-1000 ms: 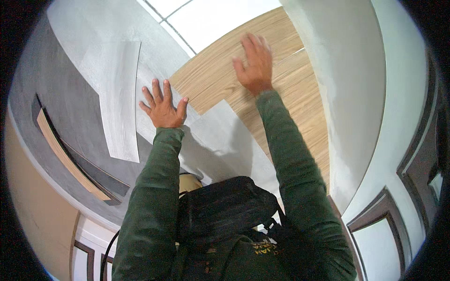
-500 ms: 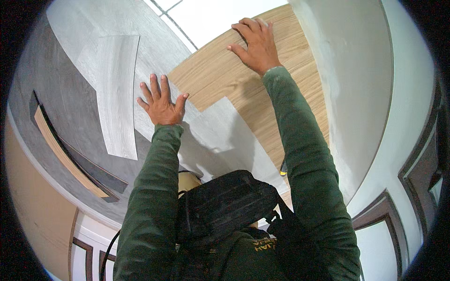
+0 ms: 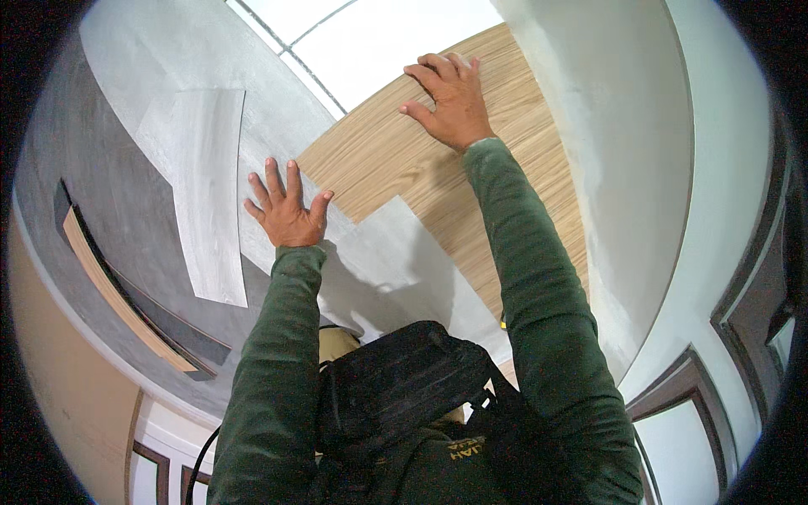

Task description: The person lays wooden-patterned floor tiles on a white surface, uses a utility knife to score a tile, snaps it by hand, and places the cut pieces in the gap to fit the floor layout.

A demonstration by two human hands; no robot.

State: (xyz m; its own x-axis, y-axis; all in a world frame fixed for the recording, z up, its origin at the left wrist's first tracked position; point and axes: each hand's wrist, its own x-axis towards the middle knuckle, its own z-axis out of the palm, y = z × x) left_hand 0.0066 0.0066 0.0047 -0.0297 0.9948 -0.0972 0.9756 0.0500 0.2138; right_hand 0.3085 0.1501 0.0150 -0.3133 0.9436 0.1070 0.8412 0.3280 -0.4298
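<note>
My right hand [image 3: 453,99] lies spread on light wood-look planks [image 3: 362,160], its fingertips at their far edge beside white tiles. Lower and to the left, my left hand [image 3: 288,217] rests flat with its fingers apart on pale grey floor planking [image 3: 278,126], close to the left end of the wood-look planks. Neither hand holds anything. A short grey plank [image 3: 210,202] lies loose just left of my left hand. Nearer me, another pale grey piece [image 3: 404,244] borders the wood-look planks.
White tiles with dark joints [image 3: 370,42] lie beyond the planks. A pale wall [image 3: 627,168] rises on the right. Several narrow wood and dark strips [image 3: 118,286] lie on the dark grey floor at left. A small yellow object [image 3: 503,321] shows beside my right forearm. A black bag [image 3: 404,379] hangs at my front.
The whole scene, hands included, sits slightly lower in the picture. Both hands keep about the same places on the planks.
</note>
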